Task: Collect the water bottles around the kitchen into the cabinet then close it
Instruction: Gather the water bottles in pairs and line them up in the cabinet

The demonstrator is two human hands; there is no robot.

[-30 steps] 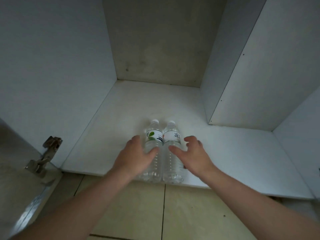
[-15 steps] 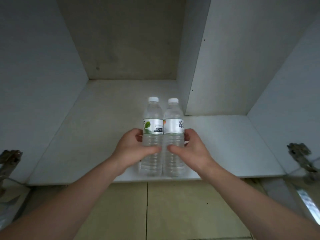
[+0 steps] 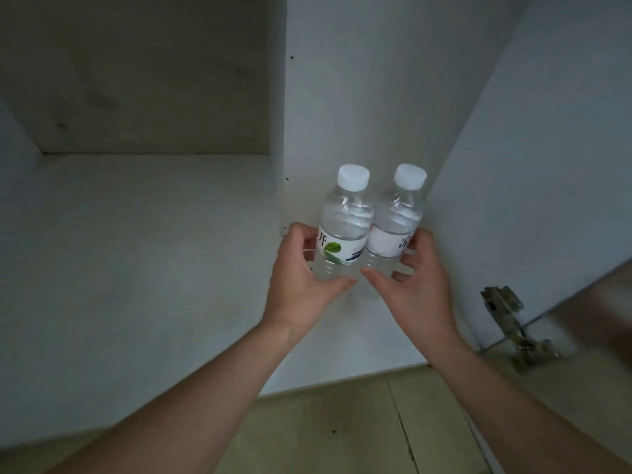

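We're gripping one bottle (image 3: pixel 343 230) in our left hand (image 3: pixel 301 285), its twin (image 3: pixel 393 227) in our right hand (image 3: pixel 415 289), pressing them together, probably for tidy placing in the cabinet (image 3: pixel 136 268).

Two bottles (image 3: pixel 371 227) side by side (perhaps touching) in cabinet (image 3: pixel 136 254).

A home kitchen: an open white base cabinet (image 3: pixel 136 268) with a door hinge (image 3: pixel 513 326) above beige floor tiles (image 3: pixel 325 432).

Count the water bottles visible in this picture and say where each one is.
2. The left bottle, with a green leaf label, is held by the left hand; the right bottle by the right hand, side by side inside the cabinet.
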